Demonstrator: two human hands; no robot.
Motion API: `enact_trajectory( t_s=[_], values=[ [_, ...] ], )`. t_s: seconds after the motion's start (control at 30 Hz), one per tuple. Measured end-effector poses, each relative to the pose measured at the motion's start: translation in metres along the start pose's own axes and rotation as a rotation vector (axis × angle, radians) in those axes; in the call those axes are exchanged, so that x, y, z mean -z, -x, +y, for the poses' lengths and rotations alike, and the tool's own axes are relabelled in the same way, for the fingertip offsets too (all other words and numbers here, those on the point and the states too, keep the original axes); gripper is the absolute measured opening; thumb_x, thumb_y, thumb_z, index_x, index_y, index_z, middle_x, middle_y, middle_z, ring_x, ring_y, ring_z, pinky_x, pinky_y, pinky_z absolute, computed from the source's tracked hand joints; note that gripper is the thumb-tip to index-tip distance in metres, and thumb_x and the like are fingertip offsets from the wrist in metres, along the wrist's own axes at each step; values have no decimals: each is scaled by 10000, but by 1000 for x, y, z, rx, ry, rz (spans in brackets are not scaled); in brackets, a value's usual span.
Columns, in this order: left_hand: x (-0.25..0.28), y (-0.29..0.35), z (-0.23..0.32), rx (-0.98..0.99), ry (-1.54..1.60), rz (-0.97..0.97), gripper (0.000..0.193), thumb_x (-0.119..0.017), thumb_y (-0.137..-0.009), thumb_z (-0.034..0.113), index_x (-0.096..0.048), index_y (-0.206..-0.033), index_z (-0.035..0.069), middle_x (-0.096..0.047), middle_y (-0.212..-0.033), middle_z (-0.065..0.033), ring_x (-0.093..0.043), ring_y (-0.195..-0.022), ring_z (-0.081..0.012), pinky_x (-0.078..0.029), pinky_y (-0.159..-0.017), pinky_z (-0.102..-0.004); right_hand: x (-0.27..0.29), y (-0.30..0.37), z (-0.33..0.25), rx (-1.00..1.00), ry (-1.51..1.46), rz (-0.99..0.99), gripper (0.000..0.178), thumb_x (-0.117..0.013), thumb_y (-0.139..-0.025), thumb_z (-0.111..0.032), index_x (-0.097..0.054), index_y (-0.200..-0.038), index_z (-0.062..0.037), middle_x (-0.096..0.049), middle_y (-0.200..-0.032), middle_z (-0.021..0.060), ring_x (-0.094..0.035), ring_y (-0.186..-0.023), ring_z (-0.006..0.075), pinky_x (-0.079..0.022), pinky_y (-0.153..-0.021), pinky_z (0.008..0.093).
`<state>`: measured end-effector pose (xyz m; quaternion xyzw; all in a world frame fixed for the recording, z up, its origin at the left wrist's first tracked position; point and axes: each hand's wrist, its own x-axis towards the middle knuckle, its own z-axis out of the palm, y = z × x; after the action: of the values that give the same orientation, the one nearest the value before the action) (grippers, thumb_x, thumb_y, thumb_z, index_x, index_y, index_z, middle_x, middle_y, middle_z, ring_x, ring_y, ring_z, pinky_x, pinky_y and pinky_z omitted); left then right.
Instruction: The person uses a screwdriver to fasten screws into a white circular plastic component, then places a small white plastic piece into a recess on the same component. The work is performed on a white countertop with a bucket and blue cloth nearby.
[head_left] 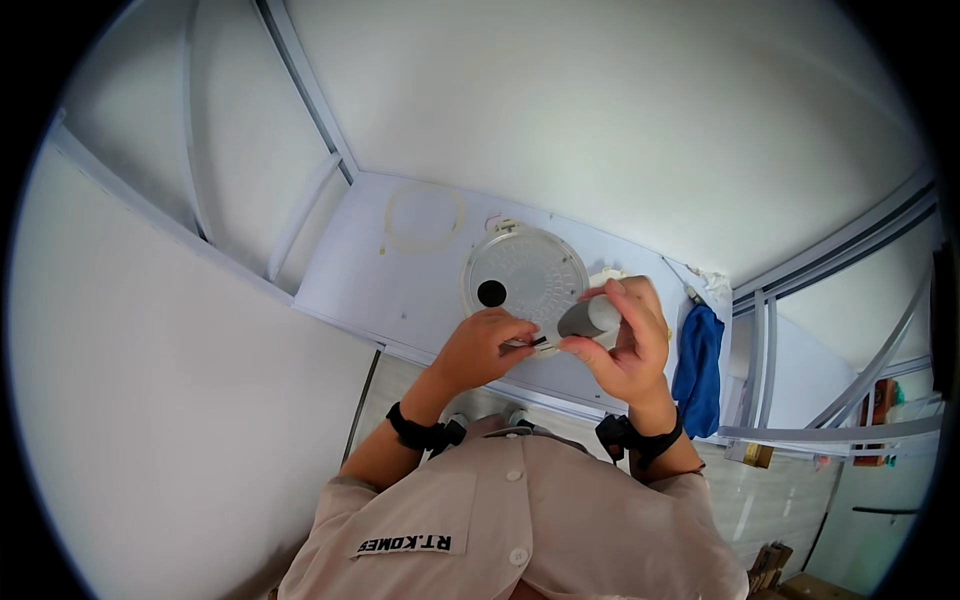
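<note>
My right hand (pixel 628 345) is closed around a small grey cylinder (pixel 588 318), held just above a white table (pixel 400 290). My left hand (pixel 490 345) pinches a small dark part (pixel 538 342) against the cylinder's near end. Just behind both hands lies a round grey perforated lid (pixel 525 272) with a black hole at its left side. Both wrists wear black bands.
A thin pale ring (pixel 424 222) lies on the table's far left. A blue cloth (pixel 698 365) hangs off the right edge, with white crumpled material (pixel 712 285) and a thin tool above it. White walls and metal rails surround the table.
</note>
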<state>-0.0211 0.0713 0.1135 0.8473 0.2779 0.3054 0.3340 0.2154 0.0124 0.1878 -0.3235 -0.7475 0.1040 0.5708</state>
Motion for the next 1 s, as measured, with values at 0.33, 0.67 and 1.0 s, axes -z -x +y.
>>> enact_trajectory(
  t_s=[0.33,0.67,1.0],
  values=[
    [-2,2,-2,-20,-14,39,271,-873,-810,85,-765,-1058,88,-775,-908,-38,-707,-869,-257,-599,-749,-375,-15,-3,-15,-196,-320,64,757,-949,-793,-146,-613,-1462,-34,-636,-1344,241,-669,-1225,363,-562,-954,409],
    [-3,3,-2,-28,17,38,251,-829,-842,83,-770,-1085,64,-793,-934,-62,-721,-916,-282,-582,-821,-398,-8,15,8,131,155,68,876,-965,-787,-170,-529,-1541,-77,-598,-1290,198,-655,-969,279,-550,-847,387],
    [-1,4,0,-45,-34,24,246,-823,-826,78,-766,-1064,54,-787,-926,-78,-721,-903,-298,-575,-821,-411,-9,10,4,52,3,2,838,-960,-786,-140,-555,-1514,-40,-638,-1256,195,-654,-1095,298,-551,-865,387]
  ],
)
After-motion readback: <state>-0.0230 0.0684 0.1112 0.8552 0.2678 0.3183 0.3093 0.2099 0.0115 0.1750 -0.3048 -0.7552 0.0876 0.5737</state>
